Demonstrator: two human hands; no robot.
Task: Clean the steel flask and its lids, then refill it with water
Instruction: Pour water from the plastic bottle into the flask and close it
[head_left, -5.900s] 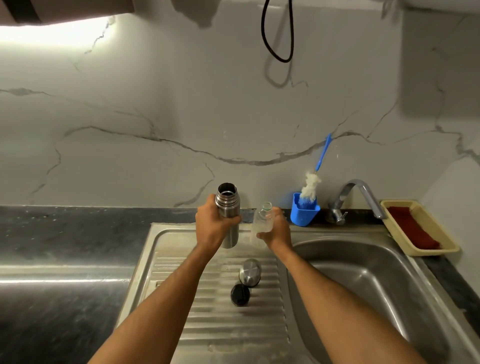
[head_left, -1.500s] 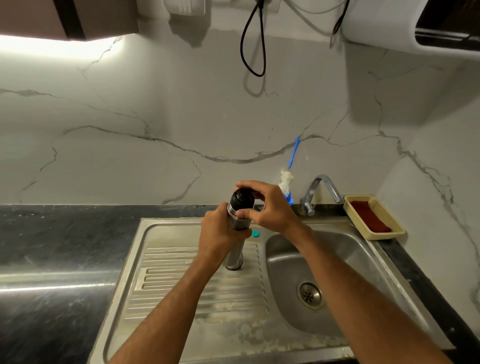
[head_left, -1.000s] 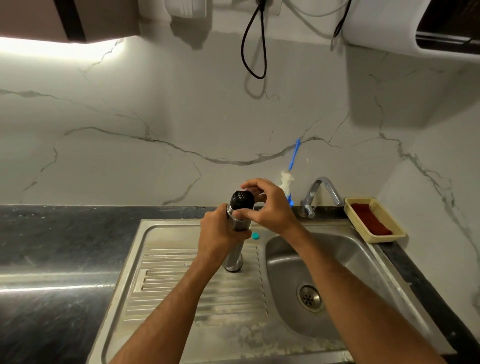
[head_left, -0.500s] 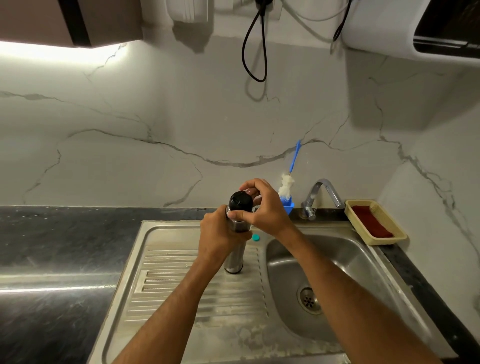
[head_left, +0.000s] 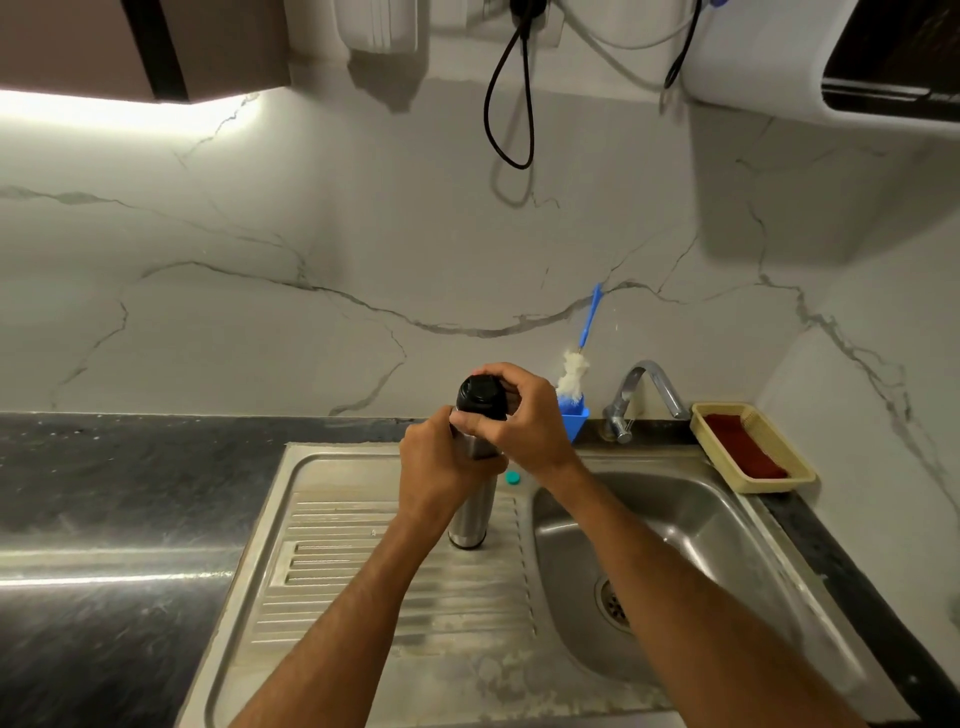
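Marble-veined wall panels rose behind a steel sink unit (head_left: 332, 467) set into a dark tabletop (head_left: 130, 467), and on its ribbed drainboard (head_left: 363, 571) stood the steel flask (head_left: 472, 514), upright, base on the ribs. Each hand had a closed grip: the left hand (head_left: 436, 467) wrapped the flask's upper body, and the right hand (head_left: 524, 415) pinched the black inner lid (head_left: 482, 397) at the mouth from above. Whether the lid's threads were seated could not be told. By my reading the flask was being capped, so the risk lay in the twist: a lid started crooked would cross-thread, and if the flask held water, which could not be seen, a poor seal would leak. Wet steel under the left grip might slip and let the body spin or tip on the ribs. Just right of that grip lay a small teal cap (head_left: 513, 477), near the basin (head_left: 675, 545) edge, where a stray wrist could nudge it in. Beyond the right grip stood a blue holder (head_left: 576, 418) with a bottle brush (head_left: 574, 371), then the tap (head_left: 649, 389) and a beige tray (head_left: 753, 486). Left of the grips the drainboard and tabletop gave open room.
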